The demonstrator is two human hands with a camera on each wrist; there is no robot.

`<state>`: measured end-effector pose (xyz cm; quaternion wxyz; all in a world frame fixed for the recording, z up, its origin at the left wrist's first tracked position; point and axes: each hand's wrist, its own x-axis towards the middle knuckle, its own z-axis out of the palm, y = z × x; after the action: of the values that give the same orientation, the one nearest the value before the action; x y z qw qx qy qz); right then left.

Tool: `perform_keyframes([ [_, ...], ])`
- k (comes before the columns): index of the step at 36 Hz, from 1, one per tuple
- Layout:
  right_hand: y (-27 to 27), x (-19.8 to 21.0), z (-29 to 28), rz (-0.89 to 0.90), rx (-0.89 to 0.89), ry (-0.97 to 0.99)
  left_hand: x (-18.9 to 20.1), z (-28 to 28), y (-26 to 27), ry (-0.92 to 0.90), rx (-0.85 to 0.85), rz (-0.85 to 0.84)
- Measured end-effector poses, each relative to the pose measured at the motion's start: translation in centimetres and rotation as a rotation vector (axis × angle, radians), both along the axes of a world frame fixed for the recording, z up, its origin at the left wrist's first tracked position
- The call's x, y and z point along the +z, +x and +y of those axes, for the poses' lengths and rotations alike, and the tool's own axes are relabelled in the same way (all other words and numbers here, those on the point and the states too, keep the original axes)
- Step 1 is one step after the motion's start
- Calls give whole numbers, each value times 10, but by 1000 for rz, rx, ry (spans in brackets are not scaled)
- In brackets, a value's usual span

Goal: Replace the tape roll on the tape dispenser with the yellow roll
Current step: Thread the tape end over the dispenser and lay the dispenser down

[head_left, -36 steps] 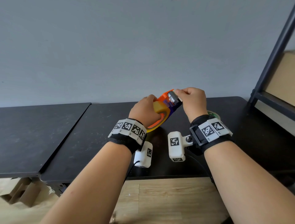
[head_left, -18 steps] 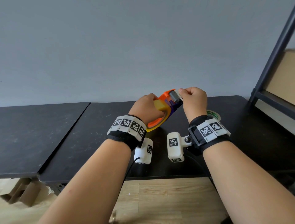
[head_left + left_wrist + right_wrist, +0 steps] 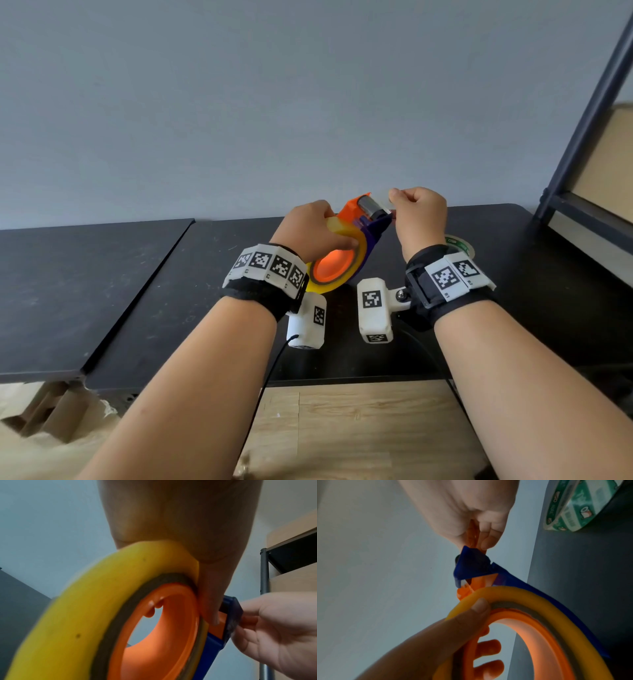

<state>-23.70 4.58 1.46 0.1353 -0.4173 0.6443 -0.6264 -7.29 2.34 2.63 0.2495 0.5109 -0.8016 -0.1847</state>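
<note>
The orange and blue tape dispenser (image 3: 368, 219) is held up above the black table (image 3: 178, 294). The yellow roll (image 3: 346, 236) sits on its orange hub (image 3: 334, 265). My left hand (image 3: 329, 233) grips the roll's top, the thumb (image 3: 210, 599) on its side face and the fingers (image 3: 489, 649) showing through the hub. My right hand (image 3: 394, 202) pinches a thin translucent strip (image 3: 473, 534), apparently the tape's free end, just past the blue head (image 3: 472, 565) and the grey roller (image 3: 370, 207).
A green-and-white tape roll (image 3: 460, 245) lies flat on the table behind my right wrist and shows again (image 3: 573, 507) in the right wrist view. A dark metal shelf frame (image 3: 582, 130) stands at the right. A second black tabletop (image 3: 68, 291) adjoins on the left.
My right hand has drawn a little to the right, off the roller, which now shows bare. The left hand keeps its grip on the roll and dispenser.
</note>
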Motion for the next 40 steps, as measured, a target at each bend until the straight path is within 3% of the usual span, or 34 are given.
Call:
perform_keyframes([
  [17,9,5,6,-218,130,111,-5,-8,11,107,-48,47],
  [25,1,5,-1,-427,193,221,-5,-10,11,92,-74,55],
  [31,1,3,4,-664,218,193,-5,-10,11,97,-77,62],
  [40,6,3,4,-765,315,256,-5,-8,17,123,-63,94],
])
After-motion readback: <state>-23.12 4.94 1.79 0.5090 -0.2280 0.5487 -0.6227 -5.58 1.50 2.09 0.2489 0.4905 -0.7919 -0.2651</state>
